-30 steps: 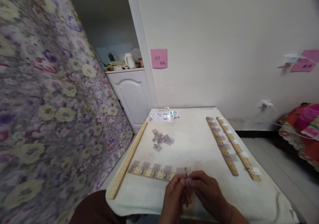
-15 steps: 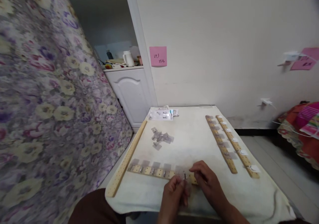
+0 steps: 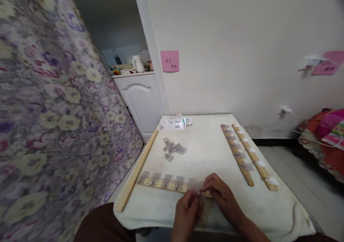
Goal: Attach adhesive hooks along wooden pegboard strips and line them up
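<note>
In front of me a wooden strip with holes [image 3: 159,184] lies crosswise on the table, carrying several small clear squares with metal pieces. Over its right end, my left hand [image 3: 187,206] pinches another clear square with a small metal piece [image 3: 200,191]. My right hand [image 3: 219,191] is closed at the same piece, thumb and forefinger pressed together at its metal part. The exact kind of the piece is too small to tell. Farther back lies a loose pile of similar clear squares [image 3: 173,147].
A bare holed wooden strip [image 3: 137,172] lies along the table's left edge. Two strips stand filled on the right: one with clear squares [image 3: 238,156], one with white pieces [image 3: 255,157]. Clear packaging [image 3: 173,124] is at the back. A floral curtain [image 3: 67,109] hangs at left.
My right hand's fingers have come in slightly leftward and closed on the metal part of the piece in my left hand. The view has shifted slightly.
</note>
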`<state>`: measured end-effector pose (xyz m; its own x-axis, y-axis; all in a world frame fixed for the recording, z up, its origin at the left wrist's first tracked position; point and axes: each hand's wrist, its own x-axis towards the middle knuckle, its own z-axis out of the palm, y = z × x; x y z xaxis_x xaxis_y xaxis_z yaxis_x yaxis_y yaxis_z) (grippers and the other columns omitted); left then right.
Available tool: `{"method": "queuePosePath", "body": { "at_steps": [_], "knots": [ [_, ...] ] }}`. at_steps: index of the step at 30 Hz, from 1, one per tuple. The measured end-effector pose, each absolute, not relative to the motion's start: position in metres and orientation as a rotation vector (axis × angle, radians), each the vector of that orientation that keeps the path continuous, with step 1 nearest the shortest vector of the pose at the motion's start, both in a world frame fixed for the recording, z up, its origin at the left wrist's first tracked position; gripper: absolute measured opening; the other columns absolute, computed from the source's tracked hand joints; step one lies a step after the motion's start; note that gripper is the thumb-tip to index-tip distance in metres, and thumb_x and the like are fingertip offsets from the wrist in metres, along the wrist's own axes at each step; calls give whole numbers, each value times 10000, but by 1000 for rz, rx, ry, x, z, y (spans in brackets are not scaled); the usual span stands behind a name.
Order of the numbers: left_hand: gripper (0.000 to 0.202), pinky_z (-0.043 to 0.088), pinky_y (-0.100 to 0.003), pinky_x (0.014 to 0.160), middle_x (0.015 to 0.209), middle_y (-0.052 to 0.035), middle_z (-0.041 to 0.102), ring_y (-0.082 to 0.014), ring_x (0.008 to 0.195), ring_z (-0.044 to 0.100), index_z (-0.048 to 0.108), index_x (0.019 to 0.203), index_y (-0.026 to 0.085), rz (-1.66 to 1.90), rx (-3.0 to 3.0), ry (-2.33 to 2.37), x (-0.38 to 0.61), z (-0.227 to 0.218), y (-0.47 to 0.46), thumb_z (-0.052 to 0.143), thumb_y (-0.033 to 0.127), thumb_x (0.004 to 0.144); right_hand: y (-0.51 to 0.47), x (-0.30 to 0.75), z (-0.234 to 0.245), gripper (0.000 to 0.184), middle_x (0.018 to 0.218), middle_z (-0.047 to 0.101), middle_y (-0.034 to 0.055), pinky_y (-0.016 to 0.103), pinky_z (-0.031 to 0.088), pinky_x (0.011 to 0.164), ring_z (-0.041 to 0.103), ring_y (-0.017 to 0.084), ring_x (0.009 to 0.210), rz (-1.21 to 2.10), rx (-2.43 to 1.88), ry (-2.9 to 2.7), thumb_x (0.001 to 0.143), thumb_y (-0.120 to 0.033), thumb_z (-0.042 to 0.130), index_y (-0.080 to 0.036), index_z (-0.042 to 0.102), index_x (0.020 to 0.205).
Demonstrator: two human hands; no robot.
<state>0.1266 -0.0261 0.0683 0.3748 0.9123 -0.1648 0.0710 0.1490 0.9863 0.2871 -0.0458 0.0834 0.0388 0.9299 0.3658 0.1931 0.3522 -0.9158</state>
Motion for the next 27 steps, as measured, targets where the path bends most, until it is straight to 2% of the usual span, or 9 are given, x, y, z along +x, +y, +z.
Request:
{"method": "queuePosePath", "body": {
  "at_steps": [4, 11, 22, 27],
  "knots": [
    [244, 312, -201, 438, 577, 54, 535, -75, 420, 449, 523, 757, 177, 803, 1324, 1049, 127, 73, -28, 508, 414, 811, -46, 287, 82, 232, 819, 540, 17, 275, 422, 714, 545, 159, 787, 775, -1125, -1369, 915, -291, 429, -211, 617, 806],
    [237, 321, -199, 453, 580, 56, 520, -80, 442, 459, 558, 789, 171, 805, 1400, 1095, 125, 71, -29, 495, 396, 829, -45, 287, 75, 275, 819, 507, 10, 271, 423, 709, 543, 153, 787, 816, -1155, -1451, 927, -325, 416, -236, 672, 878],
    [336, 305, -197, 415, 582, 49, 539, -77, 403, 467, 588, 815, 164, 834, 1327, 1032, 124, 80, -28, 545, 497, 787, -49, 286, 85, 334, 837, 517, 25, 283, 443, 725, 547, 159, 799, 786, -1072, -1515, 926, -340, 398, -221, 669, 770],
    [406, 325, -204, 403, 558, 44, 555, -80, 383, 465, 592, 795, 166, 795, 1223, 1013, 126, 77, -28, 608, 563, 707, -45, 292, 79, 228, 761, 553, 8, 256, 419, 619, 520, 146, 676, 764, -1270, -1374, 882, -374, 472, -200, 615, 914]
  ]
}}
